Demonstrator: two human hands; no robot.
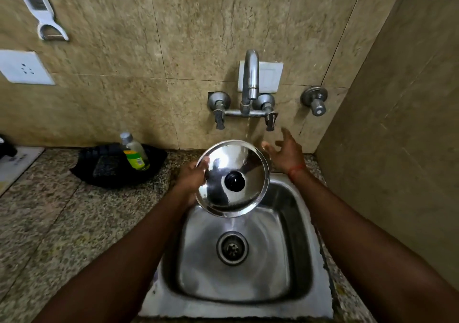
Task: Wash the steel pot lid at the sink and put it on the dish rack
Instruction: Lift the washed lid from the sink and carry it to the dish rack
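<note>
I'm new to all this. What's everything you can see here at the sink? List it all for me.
Round steel pot lid with black knob: one, shiny silver, held above the sink.
Steel sink basin with drain: one, silver, set in the counter.
Wall tap with two lever handles: one, grey metal, water running.
Separate wall valve: one, grey, right of the tap.
Clear soap bottle with green label: one, leaning in the tray.
Black plastic tray: one, on the speckled granite counter.
White peeler: one, hanging on the wall, top left.
White wall socket: one, on the left.
Left hand: grips the lid's rim.
Right hand: open, by the water stream.
</note>
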